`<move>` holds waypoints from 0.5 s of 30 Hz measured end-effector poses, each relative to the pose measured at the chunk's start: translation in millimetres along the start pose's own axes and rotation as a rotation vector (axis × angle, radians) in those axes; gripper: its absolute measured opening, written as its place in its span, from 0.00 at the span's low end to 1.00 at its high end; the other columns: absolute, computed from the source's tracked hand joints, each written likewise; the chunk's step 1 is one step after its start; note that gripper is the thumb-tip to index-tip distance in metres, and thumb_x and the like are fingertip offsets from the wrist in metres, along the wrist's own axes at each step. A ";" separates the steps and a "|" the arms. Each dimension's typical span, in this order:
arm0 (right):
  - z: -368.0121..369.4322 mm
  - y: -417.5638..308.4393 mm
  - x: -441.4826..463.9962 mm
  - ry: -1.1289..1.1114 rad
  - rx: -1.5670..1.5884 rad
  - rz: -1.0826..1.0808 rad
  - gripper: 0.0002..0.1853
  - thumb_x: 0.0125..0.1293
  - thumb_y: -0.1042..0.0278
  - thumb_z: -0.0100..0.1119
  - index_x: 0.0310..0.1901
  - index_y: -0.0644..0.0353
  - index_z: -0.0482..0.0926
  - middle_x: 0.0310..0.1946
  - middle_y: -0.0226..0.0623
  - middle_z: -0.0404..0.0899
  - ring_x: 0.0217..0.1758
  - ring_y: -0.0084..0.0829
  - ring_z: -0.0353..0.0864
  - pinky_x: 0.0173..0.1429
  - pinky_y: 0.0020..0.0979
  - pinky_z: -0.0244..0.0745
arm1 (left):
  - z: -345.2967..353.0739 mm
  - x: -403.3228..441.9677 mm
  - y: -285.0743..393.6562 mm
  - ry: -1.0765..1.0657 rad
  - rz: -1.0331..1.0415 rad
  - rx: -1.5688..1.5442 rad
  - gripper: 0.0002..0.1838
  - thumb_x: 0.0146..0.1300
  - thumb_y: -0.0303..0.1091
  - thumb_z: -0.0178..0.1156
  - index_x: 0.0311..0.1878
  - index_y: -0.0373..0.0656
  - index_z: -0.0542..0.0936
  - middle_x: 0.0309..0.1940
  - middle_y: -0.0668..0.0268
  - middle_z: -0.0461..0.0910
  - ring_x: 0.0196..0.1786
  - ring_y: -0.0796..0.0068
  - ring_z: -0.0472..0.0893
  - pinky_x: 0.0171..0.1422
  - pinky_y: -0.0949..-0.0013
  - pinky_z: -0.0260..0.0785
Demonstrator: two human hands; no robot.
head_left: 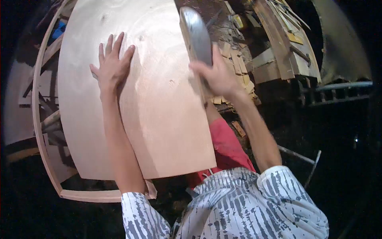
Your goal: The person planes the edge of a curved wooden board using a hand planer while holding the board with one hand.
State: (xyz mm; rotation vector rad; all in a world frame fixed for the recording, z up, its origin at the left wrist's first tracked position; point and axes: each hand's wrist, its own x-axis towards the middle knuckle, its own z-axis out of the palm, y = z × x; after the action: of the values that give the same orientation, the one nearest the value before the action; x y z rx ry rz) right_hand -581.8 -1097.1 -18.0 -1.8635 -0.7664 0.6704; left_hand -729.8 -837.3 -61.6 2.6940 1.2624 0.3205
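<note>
A large pale plywood sheet (171, 119) lies in front of me over a wooden frame. My left hand (113, 67) rests flat on the sheet's upper left part, palm down and fingers spread. At the sheet's right edge, my right hand (219, 75) is closed on a tool with a shiny metal face and rounded end (197, 34). A light wood-coloured strip runs along the tool's left side, beside the sheet's edge. The hand covers the tool's lower end, and slight blur hides how the fingers wrap it.
The wooden frame (36, 107) shows past the sheet's left and bottom edges. Wood offcuts (238, 63) are scattered on the floor to the right. Beyond them stands a wooden structure (278, 40) with loose strips on top. A metal ladder-like rack (338, 92) lies farther right.
</note>
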 end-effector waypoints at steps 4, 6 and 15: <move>4.4 8.3 -134.0 -0.045 0.102 0.050 0.50 0.69 0.59 0.66 0.78 0.78 0.45 0.72 0.61 0.65 0.76 0.44 0.67 0.80 0.38 0.60 | 5.9 7.3 -1.8 -0.005 0.016 -0.005 0.38 0.70 0.71 0.48 0.81 0.75 0.60 0.86 0.76 0.50 0.88 0.61 0.45 0.82 0.23 0.31; 5.0 6.3 -192.1 -0.093 0.126 0.108 0.51 0.70 0.58 0.66 0.78 0.79 0.42 0.73 0.61 0.63 0.78 0.45 0.65 0.81 0.38 0.56 | 13.0 11.9 -10.9 0.023 0.061 0.002 0.38 0.70 0.72 0.46 0.82 0.75 0.60 0.86 0.75 0.50 0.87 0.60 0.45 0.82 0.23 0.31; -17.3 -7.6 -321.6 -0.266 0.269 0.409 0.46 0.67 0.62 0.68 0.77 0.70 0.50 0.72 0.54 0.66 0.76 0.42 0.67 0.79 0.40 0.59 | -5.1 -1.6 -2.3 -0.059 -0.002 0.010 0.39 0.71 0.72 0.44 0.82 0.73 0.59 0.86 0.73 0.49 0.87 0.62 0.46 0.82 0.23 0.33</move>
State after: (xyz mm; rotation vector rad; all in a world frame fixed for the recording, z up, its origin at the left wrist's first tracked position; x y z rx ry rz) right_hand -779.6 -1346.3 32.6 -1.7114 -0.4299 1.2377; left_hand -733.8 -836.9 -57.4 2.6899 1.2530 0.2326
